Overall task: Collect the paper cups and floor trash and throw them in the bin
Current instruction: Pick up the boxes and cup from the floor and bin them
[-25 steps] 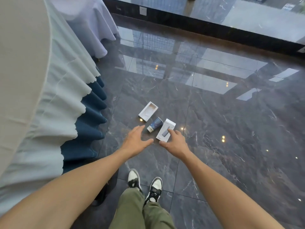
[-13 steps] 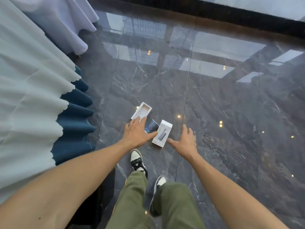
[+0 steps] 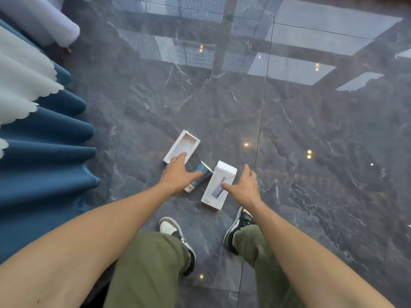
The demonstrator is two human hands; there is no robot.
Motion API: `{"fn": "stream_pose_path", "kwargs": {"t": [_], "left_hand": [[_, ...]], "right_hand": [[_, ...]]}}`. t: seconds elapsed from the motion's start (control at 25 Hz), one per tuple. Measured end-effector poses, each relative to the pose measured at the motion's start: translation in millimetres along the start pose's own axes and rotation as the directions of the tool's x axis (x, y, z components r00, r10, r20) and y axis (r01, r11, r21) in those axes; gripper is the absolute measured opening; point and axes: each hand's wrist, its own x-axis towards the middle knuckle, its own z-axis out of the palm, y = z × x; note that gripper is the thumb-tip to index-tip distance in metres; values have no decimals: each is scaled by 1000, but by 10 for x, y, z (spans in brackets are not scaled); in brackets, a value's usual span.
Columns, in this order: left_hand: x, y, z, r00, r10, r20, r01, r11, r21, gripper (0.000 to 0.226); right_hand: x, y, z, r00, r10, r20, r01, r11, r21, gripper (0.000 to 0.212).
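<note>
Since a moment ago the person has sunk lower over the trash, both feet now planted apart, and the left hand (image 3: 178, 174) has slid forward past the cup to the tray. Three pieces of litter lie close together on the glossy dark grey marble floor (image 3: 311, 152): one open white cardboard tray (image 3: 185, 143), one blue patterned paper cup (image 3: 201, 175) tipped on its side, and one closed white cardboard box (image 3: 219, 185) printed with a picture of a greyish slab-shaped gadget with a strap. The box carries small print, and the cup's pale end has a dark mark, but neither can be read. The left hand is spread, fingertips resting on the tray's near corner, thumb stretched across the cup; it grips nothing. The right hand (image 3: 245, 187) is also spread, thumb lying on the box's face and fingers reaching down along its right edge, not closed around it. Both forearms are bare and extended downward. Two black-and-white sneakers (image 3: 171, 230) and olive green trousers (image 3: 151, 263) show below. Pleated blue and white cloth skirting (image 3: 44, 141) hangs at the left.
</note>
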Motion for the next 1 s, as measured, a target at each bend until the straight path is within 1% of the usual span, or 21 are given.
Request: {"fn": "stream_pose_path", "kwargs": {"t": [0.08,0.12,0.24,0.32,0.4,0.48,0.6,0.64,0.68,0.72,0.76,0.8,0.84,0.88,0.92,1.0], "left_hand": [[322,-153,206,1000,-22,6,22,999,-28,94],[558,-280,342,999,-34,9,35,999,-7,93],[1357,-683,670,999,-49,-11,49,999,-10,93],[1808,-927,804,997,-65,-49,65,998,-2,92],[2161,-1124,911,993,-80,-86,83,996,23,85],[2429,-1223,998,988,-91,-125,99,993,59,83],[2784,-1347,1115,983,-95,-159,114,987,114,84],[2874,-1388,1147,980,-99,-172,121,984,128,86],[2934,-1411,1166,977,-98,-191,127,981,146,90],[2984,-1417,1169,975,-101,-198,134,978,159,96],[3031,-1416,1170,975,-109,-193,142,976,167,101],[3077,-1409,1166,976,-118,-181,149,975,166,104],[3118,-1384,1156,978,-127,-165,154,974,165,104],[3151,-1355,1151,980,-133,-146,157,973,170,102],[3163,-1327,1149,982,-134,-136,158,971,182,102],[3184,-1305,1167,981,-125,-148,153,968,197,106]], "right_hand": [[364,181,225,998,54,8,-54,998,32,101],[592,289,389,995,97,0,-97,995,33,98],[1318,539,928,988,153,-3,-153,986,68,90],[1674,674,1228,980,198,-1,-198,977,75,92],[1953,797,1518,971,240,-7,-240,969,52,101],[2171,857,1737,963,262,-57,-263,965,-10,106],[2397,856,1932,954,211,-212,-235,967,-97,102],[2454,869,1964,949,191,-252,-228,966,-125,103],[2497,890,1984,941,190,-279,-236,962,-139,110],[2524,913,1998,932,231,-280,-270,957,-106,120],[2536,945,2015,917,300,-262,-317,948,-23,127],[2547,981,2033,904,361,-230,-354,932,74,128],[2563,1018,2042,898,393,-196,-371,918,141,123],[2575,1051,2041,899,399,-180,-372,913,166,117],[2579,1078,2032,900,388,-197,-360,918,166,111],[2613,1108,2015,895,347,-281,-309,935,172,101]]}}
